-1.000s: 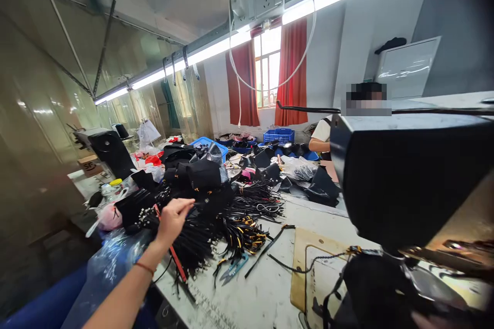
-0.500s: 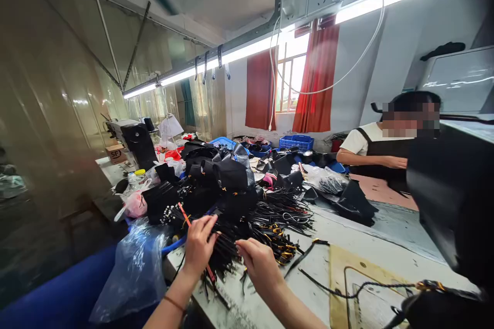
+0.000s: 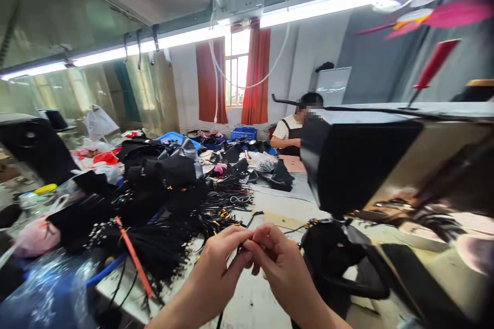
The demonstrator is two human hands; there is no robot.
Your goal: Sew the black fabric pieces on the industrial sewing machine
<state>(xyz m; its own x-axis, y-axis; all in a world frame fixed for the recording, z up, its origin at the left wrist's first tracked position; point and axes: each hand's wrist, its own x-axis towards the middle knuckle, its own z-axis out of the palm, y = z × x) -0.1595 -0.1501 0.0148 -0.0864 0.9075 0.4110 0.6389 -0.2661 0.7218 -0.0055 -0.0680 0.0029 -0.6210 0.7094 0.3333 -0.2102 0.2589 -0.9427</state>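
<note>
Over the white tabletop (image 3: 247, 306), my left hand (image 3: 219, 267) and my right hand (image 3: 283, 262) meet at the fingertips. Both are closed in a pinch. A sliver of something dark shows between the fingers of my left hand, but its kind is hidden. A thin black strand hangs below my left wrist; whether it runs up to the fingers I cannot tell. To the left lies a bundle of black cords (image 3: 154, 252) with a red strip (image 3: 133, 257) beside it. Behind my hands are more black cords with yellow bits (image 3: 222, 216).
A sewing machine (image 3: 355, 164) stands close on the right, with a black bag-like piece (image 3: 339, 262) under it. Black fabric pieces (image 3: 177, 169) are heaped at the left. A blue basket (image 3: 244, 133) and a co-worker (image 3: 287, 131) are at the far side.
My view has turned right, toward the sewing machine. My hands have left the cord bundle and come together in front of me, fingertips touching.
</note>
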